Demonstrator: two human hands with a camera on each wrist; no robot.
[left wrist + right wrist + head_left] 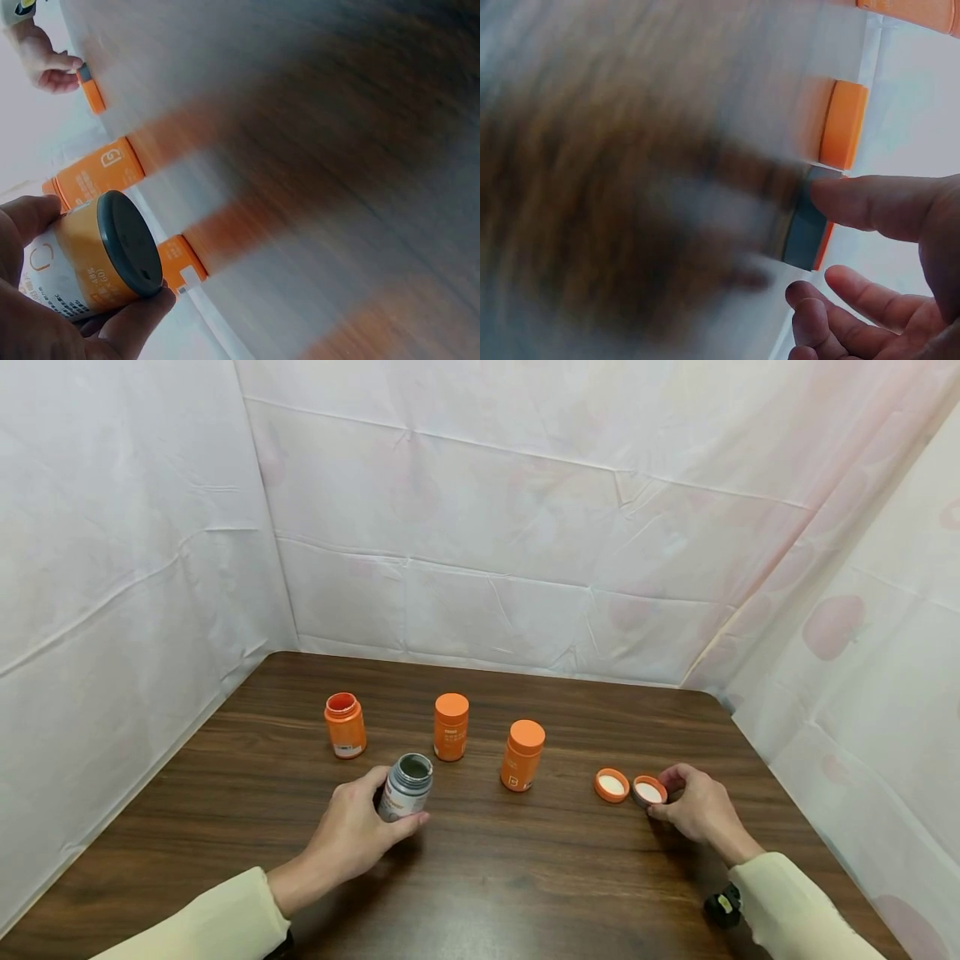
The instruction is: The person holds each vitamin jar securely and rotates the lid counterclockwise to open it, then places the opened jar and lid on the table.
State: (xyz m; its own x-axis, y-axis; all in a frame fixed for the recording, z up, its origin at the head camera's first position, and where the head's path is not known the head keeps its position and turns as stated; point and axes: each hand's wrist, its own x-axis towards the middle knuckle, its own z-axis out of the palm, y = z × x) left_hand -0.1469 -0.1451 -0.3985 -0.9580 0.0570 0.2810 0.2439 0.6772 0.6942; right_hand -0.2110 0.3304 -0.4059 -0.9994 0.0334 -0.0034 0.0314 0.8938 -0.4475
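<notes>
My left hand point(352, 827) grips a grey bottle point(408, 781) with a white and orange label, its mouth uncovered and facing up. In the left wrist view, thumb and fingers wrap the bottle's side and its dark base point(131, 244) shows. On the right, a grey lid point(649, 792) lies inside up, with an orange rim and a white liner. My right hand point(697, 802) is at this lid. The thumb point(862, 201) overlaps the lid's side in the right wrist view, while the other fingers stand loosely spread just off its lower edge.
An orange lid point(611, 785) lies inside up, left of the grey one. Two capped orange bottles point(522, 756) point(451, 727) stand mid-table. An uncapped orange bottle point(345, 727) stands farther left. Pale sheeting point(487, 510) encloses the brown table point(525, 868).
</notes>
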